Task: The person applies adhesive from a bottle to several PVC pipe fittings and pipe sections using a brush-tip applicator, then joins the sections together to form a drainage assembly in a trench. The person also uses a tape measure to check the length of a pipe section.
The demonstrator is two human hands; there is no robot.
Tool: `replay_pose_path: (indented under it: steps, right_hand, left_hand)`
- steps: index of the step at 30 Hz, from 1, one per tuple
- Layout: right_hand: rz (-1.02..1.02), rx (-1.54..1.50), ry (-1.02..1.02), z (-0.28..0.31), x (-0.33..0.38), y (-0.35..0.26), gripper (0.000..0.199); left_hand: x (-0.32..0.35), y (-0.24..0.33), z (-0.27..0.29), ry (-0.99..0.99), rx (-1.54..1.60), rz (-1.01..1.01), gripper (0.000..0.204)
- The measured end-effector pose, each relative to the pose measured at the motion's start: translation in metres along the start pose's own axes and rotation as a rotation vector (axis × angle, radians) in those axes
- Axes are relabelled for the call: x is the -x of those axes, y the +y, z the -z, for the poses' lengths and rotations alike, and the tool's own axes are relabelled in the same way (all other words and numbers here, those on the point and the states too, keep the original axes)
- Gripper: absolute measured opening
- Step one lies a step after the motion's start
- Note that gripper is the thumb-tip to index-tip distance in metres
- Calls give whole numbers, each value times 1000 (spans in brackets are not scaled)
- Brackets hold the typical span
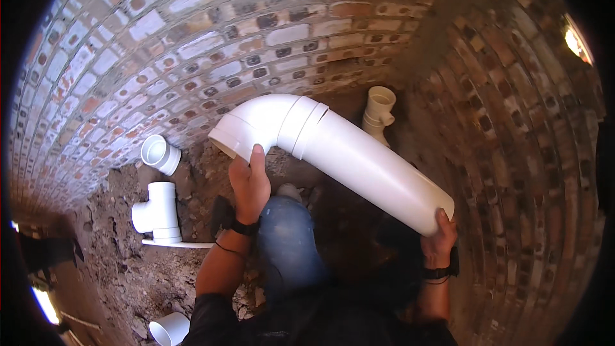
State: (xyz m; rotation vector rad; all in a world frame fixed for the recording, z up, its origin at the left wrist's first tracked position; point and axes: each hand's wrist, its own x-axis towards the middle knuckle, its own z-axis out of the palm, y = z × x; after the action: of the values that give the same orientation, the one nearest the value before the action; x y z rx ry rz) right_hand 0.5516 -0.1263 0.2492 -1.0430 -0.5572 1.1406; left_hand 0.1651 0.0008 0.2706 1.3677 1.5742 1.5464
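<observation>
A long white plastic pipe (371, 170) with a curved elbow fitting (262, 119) on its left end is held up in front of me, slanting down to the right. My left hand (250, 183) grips the elbow from below near its open mouth, thumb up along its side; the other fingers are partly hidden behind it. My right hand (441, 240) grips the pipe's lower right end, with the thumb on the rim and the rest of the fingers underneath, out of sight. Elbow and pipe meet at a ribbed collar.
On the dirt at left lie a white tee fitting (163, 211), a short coupling (160, 154) and another white pipe piece (170, 329). A cream pipe with a side branch (379, 109) stands in the far corner. Brick walls (250, 32) rise ahead and at right.
</observation>
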Motion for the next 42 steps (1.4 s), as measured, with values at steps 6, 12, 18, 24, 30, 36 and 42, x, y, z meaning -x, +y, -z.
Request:
replay_pose_path:
  steps: [6, 12, 18, 24, 30, 36, 42]
  right_hand:
    - [17, 13, 72, 41, 26, -7, 48]
    - [77, -4, 150, 54, 47, -19, 38]
    - [60, 25, 143, 61, 50, -31, 38]
    - [21, -15, 73, 70, 42, -31, 39]
    - [-92, -184, 111, 57, 21, -13, 41]
    - [-129, -101, 10, 53, 2, -17, 44]
    - [-323, -200, 53, 50, 1, 1, 44]
  left_hand:
    - [4, 11, -27, -138, -86, -62, 38]
    - [4, 19, -37, -250, -34, -122, 38]
    - [12, 27, -37, -365, -2, -80, 32]
    - [18, 26, -40, -368, 48, -98, 34]
    - [18, 32, -47, -367, 79, -122, 38]
    - [18, 25, -46, -318, 122, -124, 38]
    - [20, 25, -47, -346, -79, -156, 33]
